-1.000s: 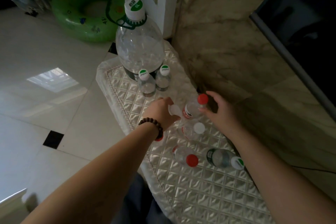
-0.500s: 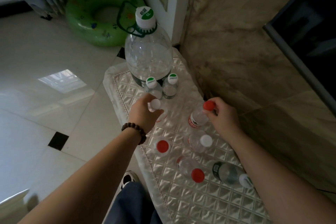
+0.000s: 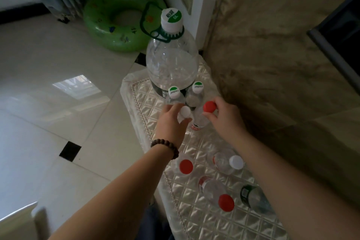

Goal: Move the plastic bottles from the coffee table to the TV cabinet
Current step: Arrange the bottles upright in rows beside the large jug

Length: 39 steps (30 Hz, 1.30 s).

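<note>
My left hand (image 3: 171,121) grips a clear bottle with a white cap (image 3: 185,112). Beside it my right hand (image 3: 224,119) holds a red-capped bottle (image 3: 200,121) by its cap, upright over the quilted cloth on the TV cabinet (image 3: 194,210). Both bottles are right in front of two small green-and-white-capped bottles (image 3: 174,93), which stand against a large clear jug (image 3: 172,64). Nearer me stand or lie a red-capped bottle (image 3: 186,166), a white-capped bottle (image 3: 228,162), another red-capped bottle (image 3: 216,193) and a dark-labelled bottle (image 3: 253,198).
A marble wall (image 3: 272,64) runs along the cabinet's right side, with a dark TV screen (image 3: 342,41) at the far right. A green swim ring (image 3: 120,17) lies on the tiled floor (image 3: 48,103) beyond the jug, near grey curtains.
Both hands have carried their bottles farther along the cabinet, toward the jug and the two small bottles. The right hand's bottle has gone from tilted to upright.
</note>
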{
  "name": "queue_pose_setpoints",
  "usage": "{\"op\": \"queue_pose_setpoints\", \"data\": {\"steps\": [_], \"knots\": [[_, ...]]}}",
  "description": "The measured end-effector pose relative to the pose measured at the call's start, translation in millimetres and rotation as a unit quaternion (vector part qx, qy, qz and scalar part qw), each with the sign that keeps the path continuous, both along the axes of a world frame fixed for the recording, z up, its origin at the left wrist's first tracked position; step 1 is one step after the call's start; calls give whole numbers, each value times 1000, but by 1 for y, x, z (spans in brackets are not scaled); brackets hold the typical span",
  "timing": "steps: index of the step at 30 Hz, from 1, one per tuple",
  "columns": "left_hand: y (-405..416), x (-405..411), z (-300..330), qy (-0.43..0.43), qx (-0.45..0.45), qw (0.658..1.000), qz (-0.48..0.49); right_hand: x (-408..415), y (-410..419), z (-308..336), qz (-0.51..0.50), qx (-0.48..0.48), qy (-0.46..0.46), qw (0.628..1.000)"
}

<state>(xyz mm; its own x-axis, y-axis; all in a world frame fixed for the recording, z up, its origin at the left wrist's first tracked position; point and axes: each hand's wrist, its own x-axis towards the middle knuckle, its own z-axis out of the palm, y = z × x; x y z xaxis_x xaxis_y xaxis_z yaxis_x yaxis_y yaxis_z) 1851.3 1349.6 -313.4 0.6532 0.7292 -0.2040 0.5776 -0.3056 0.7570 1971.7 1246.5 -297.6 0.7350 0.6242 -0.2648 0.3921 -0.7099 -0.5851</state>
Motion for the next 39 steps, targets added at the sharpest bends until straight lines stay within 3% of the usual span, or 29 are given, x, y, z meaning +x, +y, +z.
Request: {"op": "queue_pose_setpoints", "data": {"steps": [7,12,15,19,23,26,32,39], "knots": [[6,-10,-9,-14,-1,1000,-19,-8,0,-5,-2,14,-10,1000],[7,-36,-7,-28,-25,999,-14,-13,-12,-1,-22,45,41,998],[3,-66,-1,-47,-90,995,-14,-25,-36,10,-64,67,48,994],[-16,-107,-1,-32,-146,985,-91,-65,-81,28,-138,106,26,984],[-37,-118,-17,-9,-104,982,-154,-103,-114,32,-190,126,-7,974],[-53,-111,-30,-8,-88,987,-134,-111,-126,19,-211,84,-16,974],[-73,-106,-39,-23,-63,995,-79,-105,-116,6,-208,69,60,974],[-82,-109,-42,-107,-76,991,-8,-93,-120,-7,-210,53,62,974]]}}
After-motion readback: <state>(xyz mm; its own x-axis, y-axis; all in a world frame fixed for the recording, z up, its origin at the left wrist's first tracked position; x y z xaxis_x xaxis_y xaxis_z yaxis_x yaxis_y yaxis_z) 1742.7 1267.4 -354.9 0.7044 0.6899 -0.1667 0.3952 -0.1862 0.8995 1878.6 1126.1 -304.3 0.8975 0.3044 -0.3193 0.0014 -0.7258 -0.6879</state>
